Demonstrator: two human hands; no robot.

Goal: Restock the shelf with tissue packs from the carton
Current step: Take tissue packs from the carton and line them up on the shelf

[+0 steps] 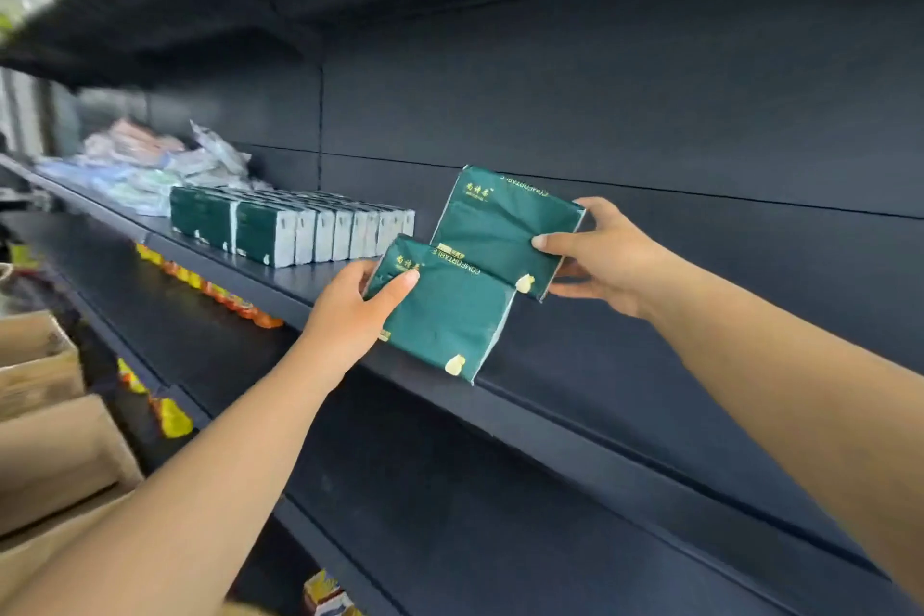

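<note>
My left hand (352, 310) grips a dark green tissue pack (450, 315) by its left end, thumb on top, over the front edge of the dark shelf (625, 355). My right hand (600, 255) holds a second green tissue pack (505, 225) by its right end, a little higher and further back above the shelf board. The two packs overlap at one corner. A row of several green and white tissue packs (295, 228) stands upright on the same shelf to the left.
Clear-wrapped goods (150, 160) are piled at the shelf's far left. Cardboard cartons (45, 420) stand at the lower left. Orange and yellow packets (210, 290) line the shelf below. To the right of the row the shelf board is bare.
</note>
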